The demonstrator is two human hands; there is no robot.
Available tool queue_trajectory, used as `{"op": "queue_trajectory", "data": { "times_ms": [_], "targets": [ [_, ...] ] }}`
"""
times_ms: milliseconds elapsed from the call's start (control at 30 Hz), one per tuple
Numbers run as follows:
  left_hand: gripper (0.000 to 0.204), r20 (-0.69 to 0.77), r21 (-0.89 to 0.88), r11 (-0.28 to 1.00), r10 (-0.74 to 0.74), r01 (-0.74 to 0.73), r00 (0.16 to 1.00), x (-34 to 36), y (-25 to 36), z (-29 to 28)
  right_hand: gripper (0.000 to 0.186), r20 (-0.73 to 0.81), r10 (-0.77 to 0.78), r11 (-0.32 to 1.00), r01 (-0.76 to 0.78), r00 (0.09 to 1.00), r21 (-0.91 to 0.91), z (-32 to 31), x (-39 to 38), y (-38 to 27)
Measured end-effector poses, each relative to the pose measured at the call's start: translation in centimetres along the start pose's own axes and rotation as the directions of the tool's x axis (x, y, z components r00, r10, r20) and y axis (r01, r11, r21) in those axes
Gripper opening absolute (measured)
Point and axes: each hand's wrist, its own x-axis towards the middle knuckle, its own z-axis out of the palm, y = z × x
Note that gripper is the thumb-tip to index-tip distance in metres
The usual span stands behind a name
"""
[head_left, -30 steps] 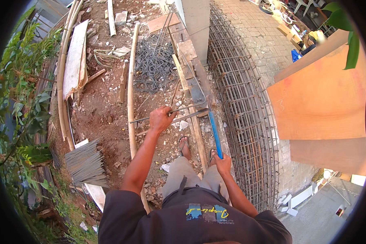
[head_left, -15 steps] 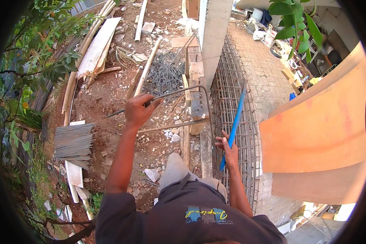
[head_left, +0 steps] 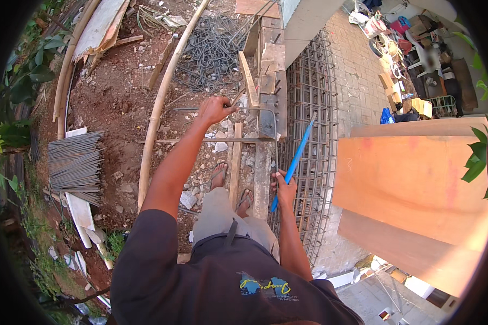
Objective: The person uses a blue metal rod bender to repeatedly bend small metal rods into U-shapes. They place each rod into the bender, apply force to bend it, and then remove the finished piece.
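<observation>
My left hand (head_left: pixel 217 110) is closed around a thin steel rebar rod (head_left: pixel 249 108) with a right-angle bend. The rod lies across the metal plate (head_left: pixel 267 123) on the wooden bench, which has upright pegs (head_left: pixel 278 86). Its bent leg runs down toward my right hand (head_left: pixel 285 189). That hand is closed on a blue bar (head_left: pixel 300 151) with a narrow dark far end, held slanting up to the right. Whether the right fingers also touch the rod's lower end, I cannot tell. A long rebar cage (head_left: pixel 314 108) lies just right of the bench.
A stack of cut rods (head_left: pixel 76 167) lies at the left. Bent rebar pieces (head_left: pixel 211 51) are heaped at the far side. A bamboo pole (head_left: pixel 160 103) crosses the rubble ground. Large orange-brown boards (head_left: pixel 412 184) stand at the right; a pillar (head_left: pixel 309 24) rises ahead.
My left hand has lowered the bent rod, which now lies more level over the bench plate. My right hand and the blue bar are closer to the rod's bent leg. The whole view has shifted.
</observation>
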Motion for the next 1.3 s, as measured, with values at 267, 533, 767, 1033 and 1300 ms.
{"op": "queue_trajectory", "data": {
  "times_ms": [267,533,767,1033,1300],
  "targets": [
    [0.06,0.118,-0.015,0.994,0.106,-0.105,0.987,7.1,-2.4,2.6,0.034,-0.101,0.048,0.998,-0.052,0.994,-0.039,3.6,4.6,2.1],
    [0.077,0.254,0.029,0.999,0.011,-0.019,0.967,10.2,-3.8,3.3,0.03,-0.054,-0.06,0.956,0.042,0.997,-0.29,-0.6,0.4,0.1],
    [0.074,0.12,0.053,0.995,-0.088,0.082,0.989,8.5,-2.7,4.0,0.053,-0.023,-0.022,0.692,-0.001,1.0,-0.722,-13.1,4.1,-2.7],
    [0.077,0.117,0.086,0.98,-0.19,0.181,0.975,8.8,-2.6,4.1,0.063,0.233,-0.083,0.479,0.244,0.969,-0.843,-17.9,12.7,-7.5],
    [0.081,0.09,0.119,0.972,-0.215,0.204,0.972,8.9,-2.5,4.8,0.066,0.364,-0.144,0.381,0.391,0.92,-0.838,-18.4,15.4,-9.5]
  ]
}}
